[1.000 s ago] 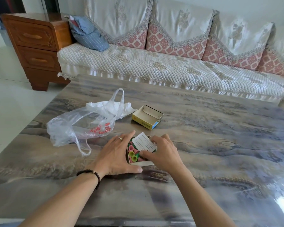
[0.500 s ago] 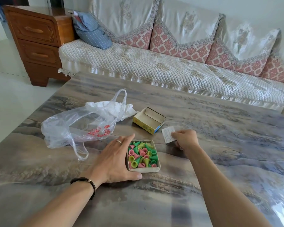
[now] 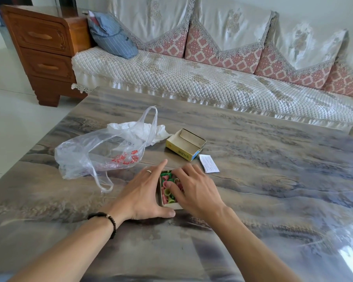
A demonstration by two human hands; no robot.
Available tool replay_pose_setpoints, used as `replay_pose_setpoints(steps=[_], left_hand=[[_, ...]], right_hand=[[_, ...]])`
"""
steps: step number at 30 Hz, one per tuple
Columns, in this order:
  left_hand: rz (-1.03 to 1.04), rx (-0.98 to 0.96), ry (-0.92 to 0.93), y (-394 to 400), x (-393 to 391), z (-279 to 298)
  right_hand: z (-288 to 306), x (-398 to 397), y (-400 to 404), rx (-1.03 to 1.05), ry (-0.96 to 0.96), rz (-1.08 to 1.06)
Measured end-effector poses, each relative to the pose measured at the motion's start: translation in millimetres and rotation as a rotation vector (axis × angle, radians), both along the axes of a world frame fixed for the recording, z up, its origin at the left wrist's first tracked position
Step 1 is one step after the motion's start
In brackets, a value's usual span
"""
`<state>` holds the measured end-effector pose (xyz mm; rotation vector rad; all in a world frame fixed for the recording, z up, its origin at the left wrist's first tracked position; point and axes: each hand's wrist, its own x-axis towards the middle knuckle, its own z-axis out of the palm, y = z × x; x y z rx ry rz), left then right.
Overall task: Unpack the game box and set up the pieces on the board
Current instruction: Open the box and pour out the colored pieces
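A small open cardboard tray [image 3: 174,206] full of pink, green and yellow game pieces [image 3: 167,185] sits on the table in front of me. My left hand [image 3: 143,192] lies flat against the tray's left side, with its thumb along the front edge. Over the tray's right half is my right hand [image 3: 196,188], with bent fingers and the thumb touching the pieces. Whether it pinches any is hidden. The box's yellow lid [image 3: 177,151] lies upside down just behind. A white paper slip [image 3: 209,163] lies to the lid's right. No board shows.
A crumpled clear plastic bag [image 3: 102,151] with red print lies left of the tray. The marbled table [image 3: 273,180] stretches to the right and toward me. Behind it runs a quilted sofa [image 3: 192,82], with a wooden drawer cabinet [image 3: 45,51] at the far left.
My right hand lifted the paper slip off the tray, laid it on the table beside the lid, and came back onto the pieces. My left hand stayed against the tray.
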<state>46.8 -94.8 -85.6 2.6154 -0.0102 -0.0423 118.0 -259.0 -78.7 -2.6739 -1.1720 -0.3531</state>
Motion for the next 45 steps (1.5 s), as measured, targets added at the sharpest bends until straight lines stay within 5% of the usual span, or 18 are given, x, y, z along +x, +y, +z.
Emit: replay_pose_setpoints(steps=[7, 13, 20, 29, 32, 35, 38, 45], left_hand=[[0.023, -0.022, -0.037, 1.6, 0.0, -4.5], [0.03, -0.043, -0.051, 3.1, 2.3, -8.6], [0.027, -0.067, -0.04, 6.5, -9.1, -5.8], [0.053, -0.033, -0.088, 18.2, -28.6, -8.7], [0.058, -0.024, -0.09, 17.8, -27.6, -9.4], [0.059, -0.017, -0.095, 16.9, -27.0, -8.2], [0.062, -0.022, -0.113, 15.7, -27.3, -6.2], [0.077, -0.044, -0.1, 16.6, -28.7, -7.3]], right_hand=[[-0.4, 3.6, 7.0, 0.049, -0.008, -0.063], [-5.1, 2.0, 9.5, 0.158, -0.207, -0.087], [1.3, 29.5, 1.7, 0.682, 0.184, -0.396], [-15.3, 39.5, 5.2, 0.232, 0.139, -0.424], [-7.7, 27.9, 4.9, 0.247, 0.062, -0.415], [3.3, -0.2, 12.2, 0.373, -0.024, -0.149], [3.6, -22.4, 24.3, 0.143, -0.008, 0.073], [-3.5, -23.8, 31.0, 0.075, -0.073, 0.102]])
